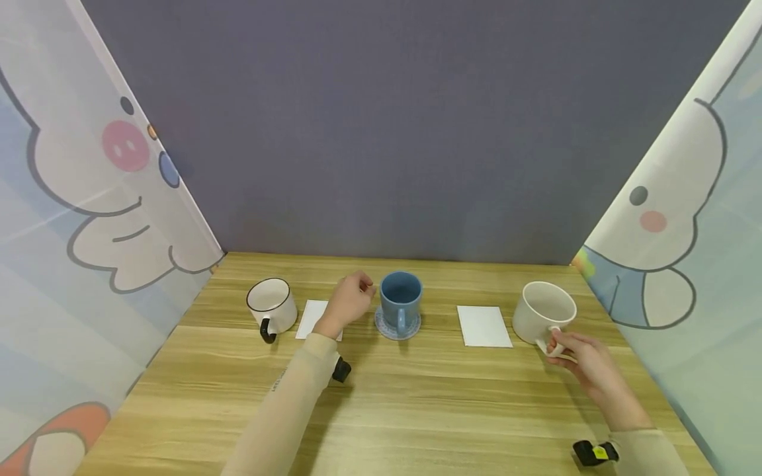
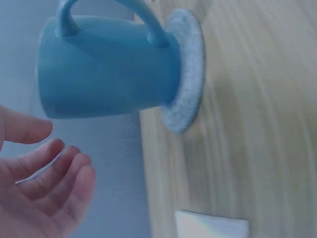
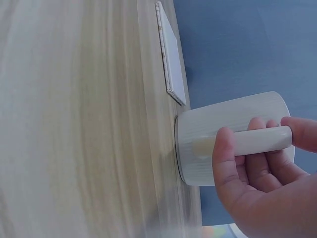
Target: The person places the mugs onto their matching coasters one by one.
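A blue mug [image 1: 401, 297] stands upright on a round patterned coaster [image 1: 397, 328] in the middle of the table. My left hand [image 1: 350, 301] is just left of it, above a white square coaster [image 1: 311, 316]. In the left wrist view that hand's fingers [image 2: 54, 173] are loosely bent, holding nothing, apart from the mug. On the right, my right hand [image 3: 272, 173] grips the handle of a white mug [image 1: 543, 311], fingers through and around it. That mug stands upright on the table, right of another white square coaster [image 1: 484, 326].
A white mug with a black rim and black handle [image 1: 272, 305] stands at the left of the wooden table [image 1: 411, 410]. A grey panel [image 1: 393, 132] rises behind the table, with cartoon-printed curtains [image 1: 661, 218] on both sides.
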Demonstrator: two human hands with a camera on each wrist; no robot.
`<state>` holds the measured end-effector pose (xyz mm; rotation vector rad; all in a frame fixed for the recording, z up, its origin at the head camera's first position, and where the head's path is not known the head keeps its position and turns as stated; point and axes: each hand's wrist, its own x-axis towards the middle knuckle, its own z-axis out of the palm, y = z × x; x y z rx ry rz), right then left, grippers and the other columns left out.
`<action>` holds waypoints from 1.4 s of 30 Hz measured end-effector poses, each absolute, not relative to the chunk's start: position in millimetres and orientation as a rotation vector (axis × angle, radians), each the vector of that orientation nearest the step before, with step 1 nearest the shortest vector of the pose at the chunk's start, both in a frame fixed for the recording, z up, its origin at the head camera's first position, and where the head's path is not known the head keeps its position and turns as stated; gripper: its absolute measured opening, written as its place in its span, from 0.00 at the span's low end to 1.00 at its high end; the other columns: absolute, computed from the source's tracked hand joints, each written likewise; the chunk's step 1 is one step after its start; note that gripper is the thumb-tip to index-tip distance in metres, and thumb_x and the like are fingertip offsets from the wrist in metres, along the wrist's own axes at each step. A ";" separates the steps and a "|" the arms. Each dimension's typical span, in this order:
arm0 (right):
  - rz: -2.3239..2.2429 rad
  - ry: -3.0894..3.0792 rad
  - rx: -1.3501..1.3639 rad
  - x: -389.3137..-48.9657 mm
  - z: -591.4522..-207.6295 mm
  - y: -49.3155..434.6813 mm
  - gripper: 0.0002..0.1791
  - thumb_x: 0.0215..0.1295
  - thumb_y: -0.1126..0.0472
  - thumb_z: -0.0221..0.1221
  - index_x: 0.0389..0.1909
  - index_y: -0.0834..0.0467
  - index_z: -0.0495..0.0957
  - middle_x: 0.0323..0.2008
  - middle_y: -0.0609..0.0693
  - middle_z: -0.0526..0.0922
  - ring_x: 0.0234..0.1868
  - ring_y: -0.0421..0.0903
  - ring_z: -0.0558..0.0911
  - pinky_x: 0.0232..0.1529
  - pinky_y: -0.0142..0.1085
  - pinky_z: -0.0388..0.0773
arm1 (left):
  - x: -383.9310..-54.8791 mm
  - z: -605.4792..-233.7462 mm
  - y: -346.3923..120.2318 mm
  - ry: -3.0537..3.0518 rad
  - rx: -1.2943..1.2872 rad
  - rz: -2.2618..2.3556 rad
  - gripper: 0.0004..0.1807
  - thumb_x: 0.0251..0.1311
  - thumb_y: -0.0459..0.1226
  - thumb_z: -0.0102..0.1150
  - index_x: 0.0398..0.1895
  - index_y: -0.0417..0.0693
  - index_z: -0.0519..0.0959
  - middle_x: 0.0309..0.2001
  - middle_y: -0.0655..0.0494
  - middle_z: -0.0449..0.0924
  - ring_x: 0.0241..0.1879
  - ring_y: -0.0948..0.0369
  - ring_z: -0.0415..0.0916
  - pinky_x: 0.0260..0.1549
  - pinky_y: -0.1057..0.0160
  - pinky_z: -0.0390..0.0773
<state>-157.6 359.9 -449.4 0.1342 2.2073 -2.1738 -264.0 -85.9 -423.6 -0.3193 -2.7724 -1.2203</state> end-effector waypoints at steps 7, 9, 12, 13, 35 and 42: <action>-2.166 2.222 0.159 -157.4 -448.6 358.0 0.20 0.78 0.58 0.55 0.33 0.71 0.80 0.30 0.47 0.79 0.35 0.41 0.78 0.40 0.36 0.85 | -260.1 -406.4 -77.7 -2.648 -0.346 -1.176 0.09 0.70 0.35 0.56 0.44 0.39 0.84 0.36 0.52 0.82 0.34 0.56 0.77 0.35 0.55 0.79; -2.159 2.225 0.166 -157.4 -448.4 357.9 0.20 0.78 0.58 0.55 0.33 0.71 0.80 0.30 0.47 0.79 0.35 0.41 0.78 0.40 0.36 0.85 | -258.5 -401.4 -73.9 -2.600 -0.359 -1.141 0.09 0.69 0.34 0.57 0.43 0.39 0.84 0.36 0.51 0.82 0.34 0.55 0.78 0.35 0.55 0.79; -2.148 2.235 0.174 -157.6 -448.7 357.6 0.20 0.78 0.58 0.55 0.33 0.71 0.80 0.30 0.47 0.78 0.35 0.41 0.78 0.40 0.35 0.85 | -254.0 -393.0 -67.4 -2.530 -0.420 -1.104 0.07 0.68 0.33 0.58 0.41 0.39 0.84 0.36 0.50 0.82 0.35 0.55 0.78 0.36 0.55 0.79; -2.144 2.239 0.176 -157.6 -448.7 357.3 0.20 0.78 0.57 0.55 0.33 0.71 0.80 0.30 0.47 0.78 0.35 0.41 0.78 0.39 0.35 0.85 | -251.8 -389.8 -65.2 -2.509 -0.447 -1.100 0.07 0.67 0.33 0.58 0.40 0.40 0.84 0.36 0.50 0.81 0.36 0.54 0.78 0.36 0.55 0.79; -2.119 2.272 0.272 -155.7 -448.2 354.5 0.19 0.77 0.56 0.56 0.33 0.69 0.81 0.28 0.47 0.79 0.34 0.41 0.79 0.38 0.35 0.85 | -224.0 -362.0 -3.8 -2.464 -0.700 -1.121 0.12 0.72 0.35 0.55 0.53 0.42 0.81 0.51 0.48 0.80 0.48 0.50 0.79 0.43 0.56 0.81; -2.123 2.269 0.290 -156.0 -448.5 353.9 0.20 0.77 0.56 0.56 0.32 0.69 0.81 0.28 0.47 0.79 0.34 0.41 0.79 0.39 0.36 0.85 | -221.5 -369.7 15.3 -2.512 -0.761 -1.043 0.13 0.73 0.36 0.54 0.55 0.42 0.80 0.53 0.50 0.80 0.51 0.55 0.78 0.48 0.59 0.80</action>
